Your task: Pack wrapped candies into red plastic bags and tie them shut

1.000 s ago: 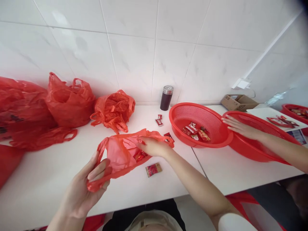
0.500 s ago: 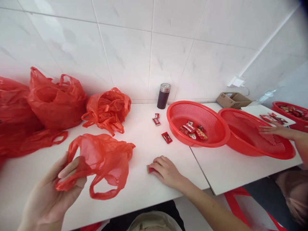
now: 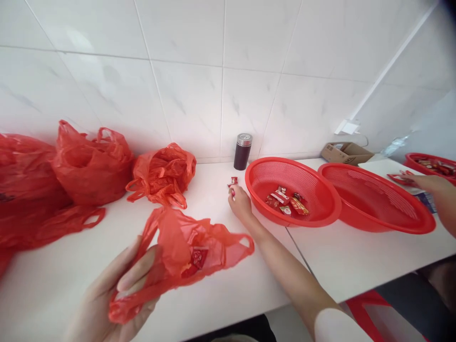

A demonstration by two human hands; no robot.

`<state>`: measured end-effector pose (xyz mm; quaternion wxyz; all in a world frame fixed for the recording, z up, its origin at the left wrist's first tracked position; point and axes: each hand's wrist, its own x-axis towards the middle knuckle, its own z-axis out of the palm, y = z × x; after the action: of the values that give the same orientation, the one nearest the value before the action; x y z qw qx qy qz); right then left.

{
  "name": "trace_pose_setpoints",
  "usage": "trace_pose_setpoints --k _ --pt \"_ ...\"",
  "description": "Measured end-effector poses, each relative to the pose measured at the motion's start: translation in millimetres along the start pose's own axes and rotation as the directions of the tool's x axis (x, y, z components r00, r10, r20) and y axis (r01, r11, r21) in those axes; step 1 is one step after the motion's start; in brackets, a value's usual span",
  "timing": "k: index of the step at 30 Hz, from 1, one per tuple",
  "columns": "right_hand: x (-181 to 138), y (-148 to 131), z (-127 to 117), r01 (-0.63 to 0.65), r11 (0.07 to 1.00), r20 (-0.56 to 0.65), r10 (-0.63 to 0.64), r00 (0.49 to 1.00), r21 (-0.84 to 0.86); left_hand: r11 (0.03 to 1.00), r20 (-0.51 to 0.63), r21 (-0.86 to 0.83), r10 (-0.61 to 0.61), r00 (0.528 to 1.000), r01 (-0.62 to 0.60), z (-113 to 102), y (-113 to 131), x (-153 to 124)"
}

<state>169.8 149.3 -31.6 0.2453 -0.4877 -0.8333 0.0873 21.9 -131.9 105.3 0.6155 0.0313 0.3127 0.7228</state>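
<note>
A thin red plastic bag (image 3: pixel 217 242) hangs from my left hand (image 3: pixel 124 280), whose fingers are curled round its handle. Its mouth gapes, and inside lies a dark red wrapped snack (image 3: pixel 199 258). Across the table, my right hand (image 3: pixel 241 203) has its fingertips pinched at a small red wrapped candy (image 3: pixel 232 192), mostly covered by the fingers. Just beyond them another small red candy (image 3: pixel 233 180) lies on the white table. To the right of that hand stands a red perforated basket (image 3: pixel 256 204) with several wrapped snacks (image 3: pixel 285 199) in its bottom.
A dark tumbler (image 3: pixel 242 152) stands by the tiled wall. Crumpled red bags (image 3: pixel 164 173) and full-looking red bags (image 3: pixel 94 166) line the left. A second red basket (image 3: pixel 377 194), a cardboard box (image 3: pixel 345 153) and another person's arm (image 3: pixel 436 190) are on the right.
My right hand has moved from the table's front edge up to the candies near the tumbler. The bag in my left hand has swung rightward and opened, showing a snack inside.
</note>
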Motion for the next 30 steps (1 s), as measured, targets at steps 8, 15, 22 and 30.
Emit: trace_pose_setpoints --k 8,15,22,30 --pt "78.3 -4.3 21.4 -0.115 0.990 0.063 0.110 0.992 0.079 0.992 -0.061 -0.091 -0.091 0.994 0.085 0.5 -9.8 8.6" --pt "30.7 -10.8 18.9 -0.111 0.925 0.145 0.061 0.988 0.364 0.991 -0.207 -0.134 -0.013 0.978 -0.015 4.9 2.7 10.0" --pt "-17.9 -59.2 -83.6 -0.167 0.602 0.234 -0.034 0.972 0.781 0.995 -0.032 -0.089 0.031 0.999 -0.033 21.0 3.5 6.0" --pt "-87.5 -141.3 -92.1 -0.174 0.520 0.439 -0.444 0.781 0.836 0.971 0.174 0.235 0.003 0.985 -0.044 11.0 -2.2 -7.0"
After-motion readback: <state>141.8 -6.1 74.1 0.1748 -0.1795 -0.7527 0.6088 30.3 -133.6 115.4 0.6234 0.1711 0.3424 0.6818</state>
